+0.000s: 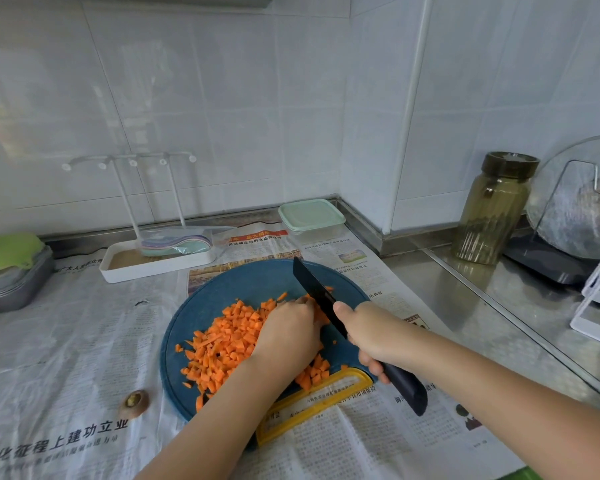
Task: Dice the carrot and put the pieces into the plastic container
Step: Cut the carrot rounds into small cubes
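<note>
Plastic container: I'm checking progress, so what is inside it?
The plastic container has its green lid on, hiding the inside. The diced carrot lies on the blue board.

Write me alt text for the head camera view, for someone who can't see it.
A person's right hand grips a black knife, cutting carrot that the left hand holds down on a round blue cutting board beside a heap of diced pieces. A lidded plastic container stands behind the board, near the tiled wall.

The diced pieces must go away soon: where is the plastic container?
Head view: the container stands lidded at the back centre, near the wall corner, on newspaper behind the board.
</note>
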The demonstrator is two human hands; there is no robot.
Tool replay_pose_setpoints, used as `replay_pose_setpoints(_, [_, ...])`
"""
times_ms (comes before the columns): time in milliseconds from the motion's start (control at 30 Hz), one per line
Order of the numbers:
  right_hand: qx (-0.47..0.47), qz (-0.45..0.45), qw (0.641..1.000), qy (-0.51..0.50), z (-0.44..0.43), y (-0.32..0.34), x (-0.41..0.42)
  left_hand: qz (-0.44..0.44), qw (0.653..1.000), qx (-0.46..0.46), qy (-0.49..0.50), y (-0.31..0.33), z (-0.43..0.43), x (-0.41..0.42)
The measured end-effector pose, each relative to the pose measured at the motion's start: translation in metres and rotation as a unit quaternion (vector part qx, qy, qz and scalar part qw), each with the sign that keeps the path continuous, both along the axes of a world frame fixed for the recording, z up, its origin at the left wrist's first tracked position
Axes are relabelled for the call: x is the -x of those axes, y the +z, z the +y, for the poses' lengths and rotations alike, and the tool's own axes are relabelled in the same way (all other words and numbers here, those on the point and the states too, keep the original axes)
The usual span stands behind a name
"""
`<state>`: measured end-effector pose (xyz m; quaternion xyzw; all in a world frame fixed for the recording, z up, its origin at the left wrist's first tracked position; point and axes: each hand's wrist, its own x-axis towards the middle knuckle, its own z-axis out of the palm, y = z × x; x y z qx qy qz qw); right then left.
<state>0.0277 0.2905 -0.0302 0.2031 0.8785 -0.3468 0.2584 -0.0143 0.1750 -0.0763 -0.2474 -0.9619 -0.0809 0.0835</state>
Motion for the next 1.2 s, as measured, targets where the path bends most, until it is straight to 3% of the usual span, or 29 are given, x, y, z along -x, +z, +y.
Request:
replay_pose_setpoints(133, [-0.050,0.061,0.997,0.013,-0.006,-0.002,0.000,-0.007,1.000,-0.001,0.005,0.000,0.000,0.001])
replay_pose_setpoints(300, [-0.063,0.033,0.997,-0.004,-0.013,0.004,0.012,-0.007,0.999,-0.042,0.000,-0.004,-0.004,0.001])
replay_pose_setpoints(467, [0.096,0.018,0.994,-0.055,0.017,-0.004,0.009,0.020,0.996,-0.089,0.008,-0.008,-0.005,-0.003])
replay_pose_setpoints(733, [0.162,0.051,0.984,-0.060,0.040,0.001,-0.009,0.016,0.990,-0.129,0.053,-0.010,-0.009,-0.007])
replay_pose_setpoints(1067, [0.127,0.095,0.987,0.007,0.025,-0.003,-0.013,0.018,0.994,-0.078,0.076,-0.007,-0.008,-0.006])
replay_pose_setpoints(1200, [0.066,0.085,0.994,0.020,0.019,-0.009,-0.008,0.009,0.994,-0.075,0.084,-0.004,-0.007,-0.006])
